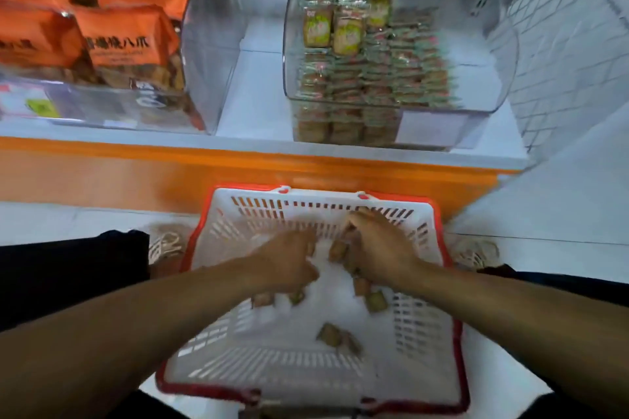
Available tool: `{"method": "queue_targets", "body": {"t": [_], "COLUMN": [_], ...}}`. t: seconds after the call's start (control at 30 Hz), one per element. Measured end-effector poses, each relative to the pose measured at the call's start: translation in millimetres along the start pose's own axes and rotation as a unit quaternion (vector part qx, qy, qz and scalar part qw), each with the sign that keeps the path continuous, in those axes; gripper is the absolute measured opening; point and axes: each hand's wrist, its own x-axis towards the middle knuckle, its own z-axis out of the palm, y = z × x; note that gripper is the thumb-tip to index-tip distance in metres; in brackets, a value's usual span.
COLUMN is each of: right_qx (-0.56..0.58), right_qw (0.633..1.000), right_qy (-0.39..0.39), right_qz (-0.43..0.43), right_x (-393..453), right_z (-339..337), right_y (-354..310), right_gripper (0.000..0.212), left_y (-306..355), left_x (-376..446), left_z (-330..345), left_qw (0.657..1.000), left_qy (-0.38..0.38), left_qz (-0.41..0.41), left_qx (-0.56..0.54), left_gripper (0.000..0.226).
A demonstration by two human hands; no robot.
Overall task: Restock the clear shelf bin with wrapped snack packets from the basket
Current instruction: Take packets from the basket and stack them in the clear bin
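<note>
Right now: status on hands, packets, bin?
Left hand and right hand both in basket, gathering packets. Clear bin partly stocked. Nothing blocking.

Both hands were inside the white basket point(238, 347). The left hand point(282, 264) and the right hand point(377, 245) each gripped snack packets point(338, 250). The clear bin point(483, 78) stood above on the shelf point(258, 99).
</note>
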Motion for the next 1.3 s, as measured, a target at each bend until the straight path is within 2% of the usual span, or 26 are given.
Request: {"method": "queue_targets", "body": {"t": [0.03,0.07,0.13,0.17,0.23,0.33,0.43,0.53,0.63,0.77,0.87,0.97,1.07,1.13,1.2,1.23,1.27,1.3], "right_qx": [-0.016,0.001,0.01,-0.016,-0.07,-0.093,-0.096,-0.093,-0.099,-0.032,0.061,0.206,0.321,0.403,0.467,0.48,0.483,0.484], "right_qw": [0.995,0.983,0.967,0.966,0.966,0.959,0.951,0.948,0.952,0.966,0.96,0.935,0.898,0.858,0.809,0.795,0.789,0.787], "right_qy": [-0.064,-0.101,-0.094,-0.075,-0.064,-0.116,-0.156,-0.184,-0.179,-0.142,-0.146,-0.127,-0.118,-0.128,-0.148,-0.152,-0.154,-0.154], "right_qz": [0.081,0.156,0.238,0.247,0.24,0.242,0.25,0.24,0.228,0.213,0.23,0.259,0.278,0.292,0.325,0.338,0.347,0.351], "right_x": [-3,-5,-7,-7,-2,9,18,20,15,12,14,20,30,33,35,35,36,36], "right_z": [23,41,68,79,95,113,130,147,166,184,192,194,187,176,164,160,157,154], "right_y": [19,34,56,64,77,91,96,96,94,92,85,75,74,77,77,77,78,77], "right_gripper": [0.024,0.041,0.082,0.095,0.109,0.122,0.115,0.105,0.099,0.08,0.079,0.08,0.065,0.062,0.066,0.069,0.07,0.069], "left_y": [-18,-35,-66,-81,-104,-123,-125,-122,-116,-102,-94,-94,-99,-103,-102,-100,-95,-94], "left_x": [7,12,21,25,31,39,46,51,55,65,74,83,88,87,87,88,88,89], "left_z": [17,33,65,81,108,130,141,155,172,186,188,181,171,167,163,162,158,156], "left_qw": [0.998,0.993,0.986,0.983,0.976,0.974,0.969,0.949,0.935,0.958,0.968,0.969,0.963,0.935,0.874,0.819,0.742,0.684], "left_qy": [-0.04,-0.066,-0.094,-0.107,-0.127,-0.103,-0.034,0.046,0.06,0.055,0.059,0.063,0.059,0.067,0.082,0.094,0.107,0.11], "left_qz": [-0.039,-0.076,-0.131,-0.149,-0.172,-0.2,-0.241,-0.301,-0.33,-0.279,-0.244,-0.237,-0.229,-0.235,-0.272,-0.303,-0.341,-0.371], "left_qx": [-0.036,-0.057,-0.033,-0.005,0.029,0.006,-0.047,-0.08,-0.113,-0.029,-0.002,-0.034,-0.129,-0.257,-0.394,-0.477,-0.567,-0.618], "left_gripper": [0.05,0.059,0.083,0.094,0.108,0.12,0.128,0.139,0.138,0.11,0.085,0.069,0.051,0.044,0.043,0.04,0.03,0.019]}}
